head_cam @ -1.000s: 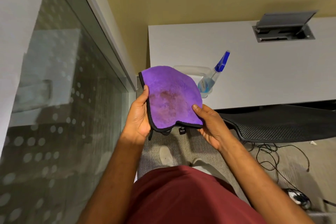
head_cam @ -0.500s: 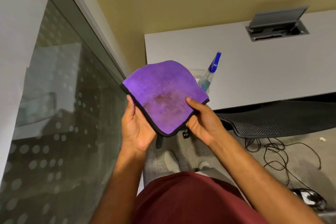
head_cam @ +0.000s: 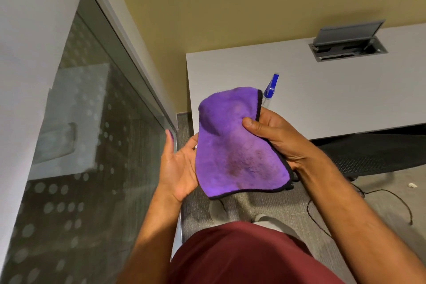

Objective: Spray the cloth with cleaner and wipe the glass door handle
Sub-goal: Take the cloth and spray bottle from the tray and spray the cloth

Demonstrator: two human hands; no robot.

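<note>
On your far left runs one glass panel (head_cam: 76, 168), frosted with dots, its metal frame slanting down to the floor. Just right of it your left hand (head_cam: 177, 166) is open, palm up, fingers straight, its edge touching the lower left side of the cloth; I cannot tell whether it bears any weight. The one purple cloth (head_cam: 232, 145), black-edged and darkly stained near its middle, hangs in the air between your two hands, in front of the near left corner of the table (head_cam: 322, 99). Your right hand (head_cam: 276, 138) pinches the cloth's right edge, thumb on top, fingers curled behind. One spray bottle (head_cam: 270, 90) stands near the table's front edge by its left corner, only its blue head and a bit of clear neck showing above the cloth; what it contains is hidden. Toward the table's back right sits one cable box (head_cam: 348, 45), lid tilted open, its contents unclear. A black chair (head_cam: 380, 157) is under the table's front edge.
</note>
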